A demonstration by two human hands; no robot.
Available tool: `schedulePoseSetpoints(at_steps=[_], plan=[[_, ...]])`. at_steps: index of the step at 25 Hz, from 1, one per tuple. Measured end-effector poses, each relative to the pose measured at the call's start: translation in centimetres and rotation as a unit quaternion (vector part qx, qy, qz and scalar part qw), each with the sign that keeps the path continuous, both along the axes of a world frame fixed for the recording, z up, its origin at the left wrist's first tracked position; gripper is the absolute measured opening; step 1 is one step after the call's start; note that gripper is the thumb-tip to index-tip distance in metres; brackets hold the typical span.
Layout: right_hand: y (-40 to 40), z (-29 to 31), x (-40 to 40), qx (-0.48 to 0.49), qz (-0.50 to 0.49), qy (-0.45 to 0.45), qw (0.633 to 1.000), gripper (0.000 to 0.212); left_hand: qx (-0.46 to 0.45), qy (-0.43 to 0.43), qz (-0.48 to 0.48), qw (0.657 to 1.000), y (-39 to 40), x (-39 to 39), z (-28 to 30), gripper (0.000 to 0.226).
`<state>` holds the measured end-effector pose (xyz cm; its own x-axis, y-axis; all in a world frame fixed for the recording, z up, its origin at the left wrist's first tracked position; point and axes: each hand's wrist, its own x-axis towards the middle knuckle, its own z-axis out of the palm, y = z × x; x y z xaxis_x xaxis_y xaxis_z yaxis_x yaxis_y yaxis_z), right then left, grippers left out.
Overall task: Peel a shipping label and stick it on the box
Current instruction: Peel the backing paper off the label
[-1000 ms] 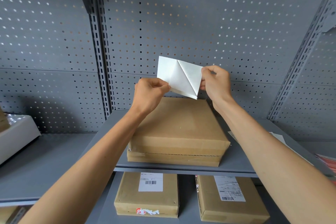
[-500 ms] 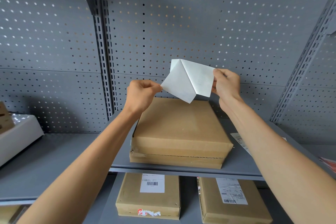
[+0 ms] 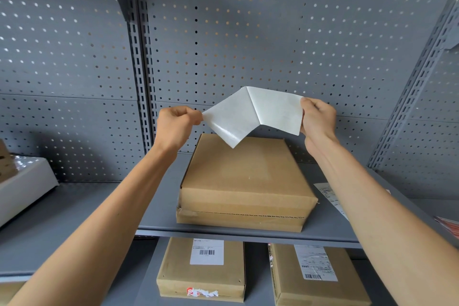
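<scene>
A white shipping label sheet (image 3: 255, 114) hangs in the air above the back of a plain brown cardboard box (image 3: 246, 181). The sheet is split into two layers joined along a crease near its middle. My left hand (image 3: 177, 124) pinches the corner of the left layer, which bends down towards the box. My right hand (image 3: 316, 117) pinches the right edge of the other layer. The box lies flat on the grey shelf (image 3: 154, 208), its top bare of any label.
Grey pegboard panels (image 3: 248, 40) close the back. Another printed label (image 3: 331, 197) lies on the shelf right of the box. Two labelled boxes (image 3: 202, 271) (image 3: 315, 276) sit on the shelf below. A white tray (image 3: 24, 186) stands at the left.
My hands have moved apart, the left one pulling left. The two layers of the sheet have opened from a narrow fold into a wide spread.
</scene>
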<state>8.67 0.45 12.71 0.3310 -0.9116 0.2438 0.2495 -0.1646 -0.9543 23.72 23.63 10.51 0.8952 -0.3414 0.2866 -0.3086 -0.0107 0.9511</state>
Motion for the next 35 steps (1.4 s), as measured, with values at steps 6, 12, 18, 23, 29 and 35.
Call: schedulePoseSetpoints(at_steps=[6,12,18,23,29,35], plan=[[-0.8,0.1,-0.8,0.001,-0.017,-0.003,1.0,0.018,-0.024,0.006,0.003,1.0,0.6,1.1,-0.5,0.023],[-1.4,0.3,-1.7,0.018,-0.028,-0.021,0.999,0.014,-0.044,0.004,0.022,0.999,1.8,2.1,0.3,0.019],[-1.9,0.1,-2.0,0.035,-0.05,-0.03,0.998,0.015,-0.088,0.026,0.024,0.995,3.5,3.3,0.6,0.021],[-1.5,-0.3,-1.9,0.037,-0.061,-0.018,0.997,0.019,-0.131,0.031,0.029,0.99,4.7,4.2,0.7,0.011],[-0.3,-1.2,-0.4,0.025,-0.048,-0.015,0.998,0.013,-0.107,0.005,0.046,0.993,5.7,4.9,0.7,0.017],[1.2,-1.6,0.6,-0.015,-0.039,-0.008,0.999,0.014,-0.016,-0.05,0.09,0.995,7.0,5.6,-1.1,0.016]])
